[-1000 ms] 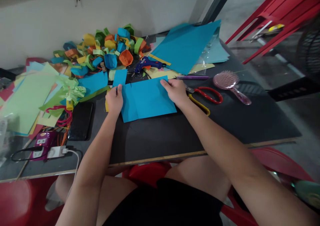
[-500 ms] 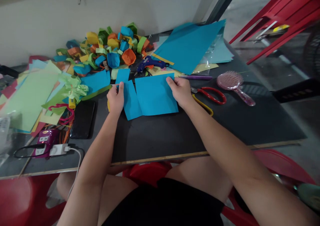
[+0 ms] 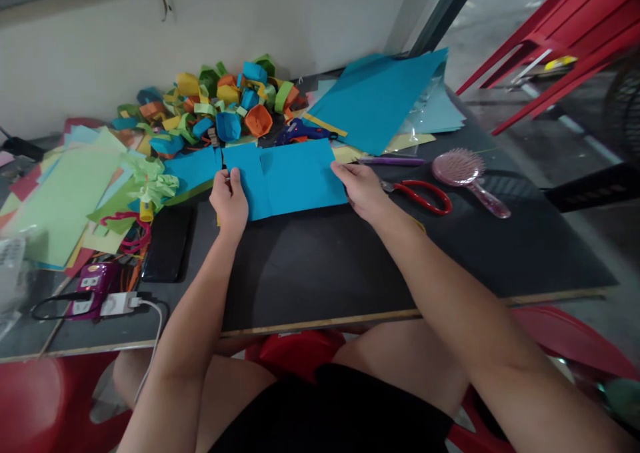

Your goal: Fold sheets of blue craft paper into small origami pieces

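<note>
My left hand [image 3: 230, 199] pinches the left edge of the blue paper [image 3: 295, 176], thumb on top. My right hand [image 3: 363, 189] grips its right edge. The paper lies flat on the black table [image 3: 325, 266], toward the far side, with a seam near its left end; one sheet or two, can't tell. Just right of the right hand are red-handled scissors [image 3: 423, 198], then a pink hairbrush [image 3: 463, 171]. Behind the paper: blue glue gun [image 3: 303, 131], pile of folded paper shapes [image 3: 225, 103], big blue sheet [image 3: 375, 96]. Black phone [image 3: 167, 243] near, left.
</note>
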Demonstrator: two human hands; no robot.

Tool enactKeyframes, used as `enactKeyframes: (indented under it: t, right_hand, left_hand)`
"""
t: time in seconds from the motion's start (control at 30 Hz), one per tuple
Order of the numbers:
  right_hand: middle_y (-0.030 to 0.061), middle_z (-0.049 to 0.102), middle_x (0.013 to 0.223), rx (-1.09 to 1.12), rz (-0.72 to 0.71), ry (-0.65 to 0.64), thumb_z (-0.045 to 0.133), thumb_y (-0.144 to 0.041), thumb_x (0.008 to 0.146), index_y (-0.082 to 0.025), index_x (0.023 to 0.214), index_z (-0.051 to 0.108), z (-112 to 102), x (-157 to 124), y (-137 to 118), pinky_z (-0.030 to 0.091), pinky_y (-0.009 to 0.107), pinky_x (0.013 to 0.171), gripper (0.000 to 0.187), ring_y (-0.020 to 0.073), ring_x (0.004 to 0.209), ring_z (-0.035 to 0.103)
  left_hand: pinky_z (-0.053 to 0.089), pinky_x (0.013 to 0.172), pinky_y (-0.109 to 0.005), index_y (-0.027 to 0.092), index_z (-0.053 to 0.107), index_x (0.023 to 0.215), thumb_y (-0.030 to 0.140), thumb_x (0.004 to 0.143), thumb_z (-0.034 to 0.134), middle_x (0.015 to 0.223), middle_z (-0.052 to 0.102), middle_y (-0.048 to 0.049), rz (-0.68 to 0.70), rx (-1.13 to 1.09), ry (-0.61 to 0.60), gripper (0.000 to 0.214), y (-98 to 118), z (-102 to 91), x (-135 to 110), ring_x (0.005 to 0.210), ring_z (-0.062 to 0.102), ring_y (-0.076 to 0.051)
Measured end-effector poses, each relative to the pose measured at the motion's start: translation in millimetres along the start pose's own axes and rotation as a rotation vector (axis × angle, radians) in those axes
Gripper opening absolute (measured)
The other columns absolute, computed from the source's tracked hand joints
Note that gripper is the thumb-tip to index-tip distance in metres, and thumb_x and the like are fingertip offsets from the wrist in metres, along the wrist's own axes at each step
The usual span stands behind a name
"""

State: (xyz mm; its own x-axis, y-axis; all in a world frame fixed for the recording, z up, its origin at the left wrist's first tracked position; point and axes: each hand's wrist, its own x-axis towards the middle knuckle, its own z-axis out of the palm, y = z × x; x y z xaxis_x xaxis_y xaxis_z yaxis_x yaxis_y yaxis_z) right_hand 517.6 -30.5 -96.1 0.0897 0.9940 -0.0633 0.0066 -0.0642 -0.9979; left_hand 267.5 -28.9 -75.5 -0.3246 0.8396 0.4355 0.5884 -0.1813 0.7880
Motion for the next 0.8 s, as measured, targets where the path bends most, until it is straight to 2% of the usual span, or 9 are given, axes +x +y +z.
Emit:
enactKeyframes:
  t: [0.1, 0.23, 0.37, 0.53, 0.6, 0.7, 0.8]
  right_hand:
    - [0.0022, 0.057, 0.06, 0.002, 0.042, 0.028, 0.065, -0.069, 0.071, -0.02, 0.074, 0.063, 3, -2, 0, 0.048, 0.032, 0.046, 0.05, 0.0166, 0.052, 0.057]
    - [-0.0018, 0.046, 0.049, -0.176, -0.061, 0.107, 0.058, -0.064, 0.08, -0.019, 0.072, 0.061, 3, -1, 5, 0.038, 0.027, 0.034, 0.046, 0.013, 0.037, 0.049]
    - [-0.0028, 0.044, 0.047, -0.247, -0.124, 0.111, 0.054, -0.064, 0.083, -0.019, 0.069, 0.058, 3, -1, 7, 0.035, 0.025, 0.032, 0.047, 0.0116, 0.035, 0.047]
    - [-0.0033, 0.042, 0.045, -0.245, -0.126, 0.12, 0.054, -0.063, 0.084, -0.02, 0.065, 0.054, 4, 0, 7, 0.036, 0.025, 0.033, 0.047, 0.011, 0.035, 0.046]
    - [-0.0045, 0.038, 0.045, -0.211, -0.123, 0.176, 0.056, -0.062, 0.083, -0.02, 0.063, 0.051, 2, 2, 10, 0.036, 0.024, 0.033, 0.046, 0.01, 0.034, 0.044]
    - [-0.0064, 0.031, 0.046, -0.162, -0.119, 0.344, 0.057, -0.061, 0.082, -0.021, 0.059, 0.043, -6, 6, 12, 0.037, 0.023, 0.033, 0.048, 0.0079, 0.035, 0.039]
    - [-0.0061, 0.03, 0.05, -0.192, -0.147, 0.364, 0.059, -0.062, 0.08, -0.022, 0.057, 0.039, -10, 5, 11, 0.041, 0.023, 0.035, 0.05, 0.0076, 0.039, 0.039]
  left_hand:
    - [0.026, 0.05, -0.026, 0.022, 0.044, 0.074, 0.044, 0.096, 0.047, 0.053, 0.032, 0.0058, -0.012, 0.017, -0.015, 0.031, 2, 0.6, -3, 0.047, 0.034, -0.01]
    - [0.027, 0.05, -0.026, 0.022, 0.046, 0.073, 0.039, 0.095, 0.048, 0.052, 0.035, 0.005, -0.076, 0.08, -0.011, 0.028, 2, 2.0, -4, 0.047, 0.036, -0.011]
    - [0.028, 0.05, -0.026, 0.021, 0.049, 0.072, 0.038, 0.094, 0.05, 0.052, 0.039, 0.0039, -0.153, 0.1, -0.013, 0.027, 0, 4.5, -3, 0.047, 0.037, -0.011]
    - [0.03, 0.052, -0.026, 0.021, 0.049, 0.069, 0.038, 0.093, 0.052, 0.053, 0.042, 0.0027, -0.212, 0.1, -0.017, 0.03, -7, 9.9, -1, 0.049, 0.041, -0.012]
    - [0.032, 0.054, -0.027, 0.021, 0.046, 0.068, 0.036, 0.093, 0.052, 0.055, 0.041, 0.0027, -0.264, 0.106, 0.037, 0.03, -10, 11.1, 0, 0.052, 0.042, -0.013]
    - [0.033, 0.057, -0.027, 0.022, 0.04, 0.067, 0.03, 0.094, 0.051, 0.058, 0.041, 0.0032, -0.298, 0.114, 0.145, 0.03, -14, 11.5, 2, 0.056, 0.042, -0.013]
    - [0.033, 0.058, -0.026, 0.022, 0.041, 0.069, 0.03, 0.094, 0.051, 0.058, 0.041, 0.0037, -0.242, 0.111, 0.099, 0.028, -12, 11.1, 1, 0.056, 0.043, -0.012]
